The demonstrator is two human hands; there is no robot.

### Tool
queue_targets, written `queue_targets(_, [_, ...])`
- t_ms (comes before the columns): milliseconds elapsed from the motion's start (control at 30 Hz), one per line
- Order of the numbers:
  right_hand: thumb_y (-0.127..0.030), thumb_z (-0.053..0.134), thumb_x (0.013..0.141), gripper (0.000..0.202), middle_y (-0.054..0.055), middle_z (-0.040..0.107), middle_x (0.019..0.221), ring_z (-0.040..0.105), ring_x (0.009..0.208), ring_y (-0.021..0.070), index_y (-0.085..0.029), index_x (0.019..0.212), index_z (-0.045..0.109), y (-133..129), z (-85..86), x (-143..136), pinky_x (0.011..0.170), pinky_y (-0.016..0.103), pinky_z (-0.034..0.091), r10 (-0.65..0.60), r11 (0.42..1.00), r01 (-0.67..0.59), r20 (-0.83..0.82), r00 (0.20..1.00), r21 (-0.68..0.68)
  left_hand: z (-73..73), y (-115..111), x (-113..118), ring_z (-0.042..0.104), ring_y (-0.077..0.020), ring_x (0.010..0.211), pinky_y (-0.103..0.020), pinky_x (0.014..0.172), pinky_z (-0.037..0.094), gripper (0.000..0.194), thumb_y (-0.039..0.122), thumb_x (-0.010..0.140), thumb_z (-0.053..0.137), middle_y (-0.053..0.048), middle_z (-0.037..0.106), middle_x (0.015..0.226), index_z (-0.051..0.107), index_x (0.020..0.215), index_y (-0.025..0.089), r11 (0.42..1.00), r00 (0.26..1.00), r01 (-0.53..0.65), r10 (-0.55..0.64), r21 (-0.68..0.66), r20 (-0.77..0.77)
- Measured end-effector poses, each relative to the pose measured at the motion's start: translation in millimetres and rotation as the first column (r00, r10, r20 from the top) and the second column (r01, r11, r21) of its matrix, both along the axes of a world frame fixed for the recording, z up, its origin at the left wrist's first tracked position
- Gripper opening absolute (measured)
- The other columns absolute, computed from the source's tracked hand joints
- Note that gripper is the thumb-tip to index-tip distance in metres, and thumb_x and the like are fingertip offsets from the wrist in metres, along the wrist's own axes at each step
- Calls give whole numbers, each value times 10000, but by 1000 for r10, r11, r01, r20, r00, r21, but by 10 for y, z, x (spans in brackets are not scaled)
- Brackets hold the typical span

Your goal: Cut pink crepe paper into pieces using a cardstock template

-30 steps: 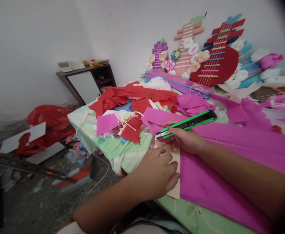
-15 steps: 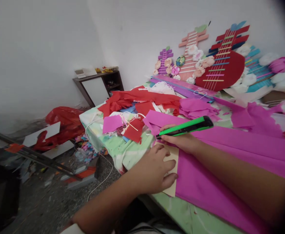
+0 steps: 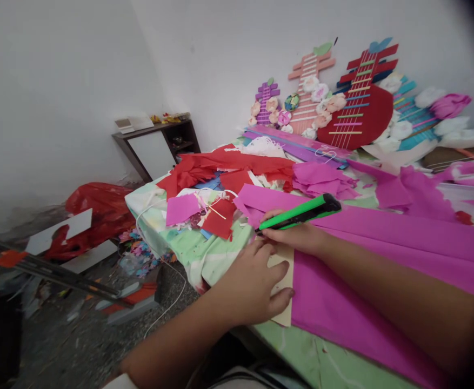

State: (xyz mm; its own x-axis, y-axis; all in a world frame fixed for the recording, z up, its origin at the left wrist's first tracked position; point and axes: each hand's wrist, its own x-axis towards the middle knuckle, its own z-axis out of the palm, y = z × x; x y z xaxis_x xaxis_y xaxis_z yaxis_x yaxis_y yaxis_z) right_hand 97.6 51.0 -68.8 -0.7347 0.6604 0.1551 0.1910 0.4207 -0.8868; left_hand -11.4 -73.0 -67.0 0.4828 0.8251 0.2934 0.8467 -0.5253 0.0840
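Observation:
A green and black utility knife [image 3: 301, 212] is gripped in my right hand [image 3: 297, 236], its front end pointing left near the top edge of a cream card [image 3: 286, 270]. My left hand [image 3: 259, 283] presses down on that card with the fingers spread. Beneath the card lies a long folded sheet of magenta paper [image 3: 354, 292], running off to the right under my right forearm. The card's left part is covered by my left hand, and I cannot make out the blade's tip.
Red paper scraps [image 3: 237, 162] and a magenta piece [image 3: 183, 208] litter the green cloth-covered table [image 3: 285, 351]. Behind stand decorated paper instruments [image 3: 358, 116] against the wall. A low cabinet [image 3: 153, 154] is at the back left; a red plastic bag [image 3: 99, 205] lies on the floor.
The knife's front end has shifted slightly left and down toward my left fingertips. My left hand stays on the card. The whole view has turned a little.

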Motion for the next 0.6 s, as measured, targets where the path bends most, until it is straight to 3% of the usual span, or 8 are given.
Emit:
queue_targets(267, [-235, 491, 689, 56, -20, 555, 669, 530, 640, 109, -190, 662, 510, -4, 27, -10, 613, 250, 425, 36, 994, -44, 82, 996, 103, -10, 2, -1, 410, -255, 1028, -444, 962, 255, 335, 383, 761, 457, -124, 510, 971, 576, 955, 137, 1000, 1000, -6, 7, -15, 22])
queue_targets(600, [-266, 508, 692, 94, -6, 569, 721, 553, 658, 113, -184, 737, 524, 11, -51, 35, 652, 262, 434, -8, 999, 6, 34, 999, 39, -16, -1, -9, 404, -253, 1023, -447, 946, 270, 321, 377, 754, 466, -124, 493, 975, 577, 936, 137, 1000, 998, 0, 1, -15, 56])
